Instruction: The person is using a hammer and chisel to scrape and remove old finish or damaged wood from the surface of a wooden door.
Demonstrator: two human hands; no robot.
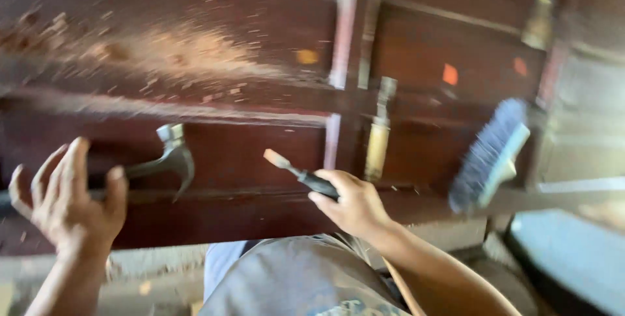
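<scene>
My right hand (pixel 355 205) is closed around a slim black-handled tool (pixel 306 176) whose pale tip points up and left over the dark red-brown wooden door panel (pixel 260 153). My left hand (pixel 68 202) hovers at the lower left with its fingers spread and nothing in its grip. It is just in front of the handle of a claw hammer (pixel 170 156) that lies on the panel. Pale sawdust (pixel 189 55) is scattered across the upper left of the wood. The whole view is blurred by motion.
A yellow-handled chisel (pixel 379 137) lies on the panel right of centre. A hand brush (pixel 489 156) with blue-grey bristles rests at the right. Another yellow-handled tool (pixel 541 13) sits at the top right. My grey-clothed knee (pixel 293 277) is at the bottom.
</scene>
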